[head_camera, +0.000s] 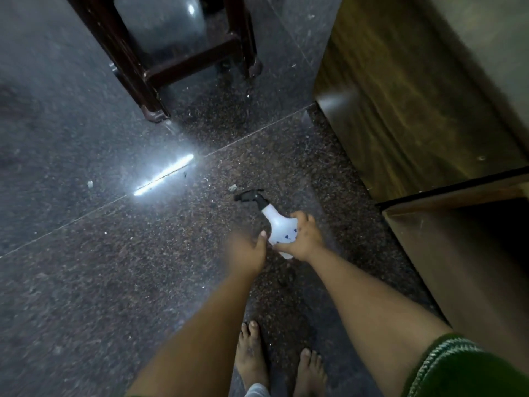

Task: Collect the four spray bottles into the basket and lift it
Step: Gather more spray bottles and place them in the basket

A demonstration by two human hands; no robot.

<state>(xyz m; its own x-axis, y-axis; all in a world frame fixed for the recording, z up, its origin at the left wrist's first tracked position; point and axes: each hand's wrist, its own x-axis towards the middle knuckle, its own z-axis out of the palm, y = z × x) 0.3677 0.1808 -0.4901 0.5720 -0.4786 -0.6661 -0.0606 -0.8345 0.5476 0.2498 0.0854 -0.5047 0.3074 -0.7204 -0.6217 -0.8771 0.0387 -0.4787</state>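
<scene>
A white spray bottle with a black trigger head is held low over the dark speckled floor, its nozzle pointing up-left. My right hand wraps around the bottle's body from the right. My left hand is blurred and sits at the bottle's left side, thumb touching the base; whether it grips the bottle is unclear. No basket and no other spray bottle appear in view.
A dark wooden stool stands at the top left centre. A wooden cabinet fills the right side, with a lower ledge beside my right arm. My bare feet are at the bottom. Small debris dots the floor.
</scene>
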